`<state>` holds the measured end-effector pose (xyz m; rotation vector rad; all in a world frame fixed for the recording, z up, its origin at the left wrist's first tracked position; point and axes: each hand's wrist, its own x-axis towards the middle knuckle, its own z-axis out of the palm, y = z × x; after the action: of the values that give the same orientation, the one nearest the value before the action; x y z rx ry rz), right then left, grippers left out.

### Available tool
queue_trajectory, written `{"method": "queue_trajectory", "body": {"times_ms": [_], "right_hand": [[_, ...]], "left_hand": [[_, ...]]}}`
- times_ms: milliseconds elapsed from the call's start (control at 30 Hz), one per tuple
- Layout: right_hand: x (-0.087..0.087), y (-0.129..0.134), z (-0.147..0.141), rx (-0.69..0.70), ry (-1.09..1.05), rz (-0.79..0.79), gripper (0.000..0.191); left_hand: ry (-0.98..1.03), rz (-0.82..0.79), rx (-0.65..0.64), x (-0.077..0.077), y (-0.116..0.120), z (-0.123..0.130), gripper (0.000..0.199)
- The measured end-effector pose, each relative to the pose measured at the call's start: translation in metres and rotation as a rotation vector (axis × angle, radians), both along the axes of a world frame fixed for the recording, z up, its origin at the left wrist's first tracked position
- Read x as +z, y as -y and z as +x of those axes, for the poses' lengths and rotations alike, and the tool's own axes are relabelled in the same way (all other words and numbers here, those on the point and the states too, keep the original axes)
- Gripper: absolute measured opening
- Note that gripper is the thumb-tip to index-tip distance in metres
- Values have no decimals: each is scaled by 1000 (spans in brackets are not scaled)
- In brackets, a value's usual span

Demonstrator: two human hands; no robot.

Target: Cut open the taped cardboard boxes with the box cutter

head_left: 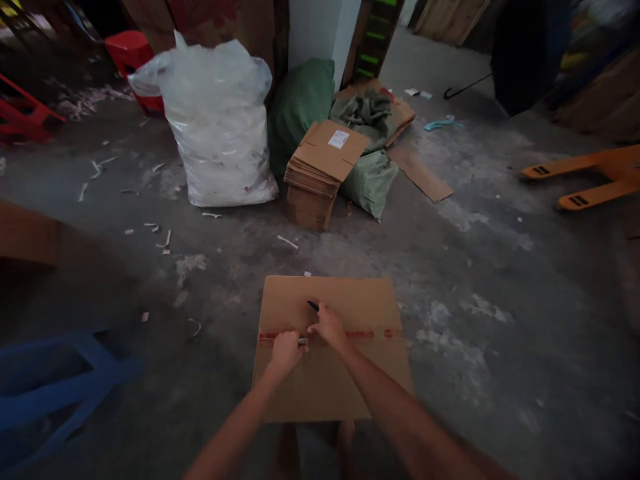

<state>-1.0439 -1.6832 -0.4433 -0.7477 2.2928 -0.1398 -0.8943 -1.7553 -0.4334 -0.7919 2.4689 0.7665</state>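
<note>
1. Beyond, on the grey concrete floor (225,257): a bulging white plastic sack (215,120).
2. Directly in front of the wearer: a brown cardboard box (320,393), closed on top, with red-printed tape (360,335) across the middle. Closing and taping apparently done on this face; impossible to tell what is left.
3. Right hand (329,325): clamped on a slim black pen (313,306), over the box.
4. Left hand (287,350): curled around a small pale cylinder (303,341), too small to identify, beside the tape.
</note>
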Motion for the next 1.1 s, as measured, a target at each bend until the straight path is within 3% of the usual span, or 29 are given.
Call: {"method": "queue_trajectory", "body": {"times_ms": [100,233,467,733,833,967,1033,1100], "right_hand": [[2,13,13,-16,-15,109,64],[2,13,27,-13,-49,202,64],[-5,17,53,34,-214,193,49],[-9,23,60,20,-177,170,50],[-10,16,52,5,-131,138,52],[-8,0,20,-8,-5,60,36],[-4,-12,-2,-22,25,9,33],[0,-25,-24,-65,4,-58,45]], "left_hand": [[-40,43,23,4,-7,10,16],[-82,112,36,22,-18,27,14],[-123,186,21,64,-42,59,21],[-113,173,11,85,-64,83,31],[-49,146,-8,91,-66,74,29],[98,127,-38,93,-63,54,32],[157,158,-39,85,-60,45,30],[216,217,-43,70,-60,31,36]]}}
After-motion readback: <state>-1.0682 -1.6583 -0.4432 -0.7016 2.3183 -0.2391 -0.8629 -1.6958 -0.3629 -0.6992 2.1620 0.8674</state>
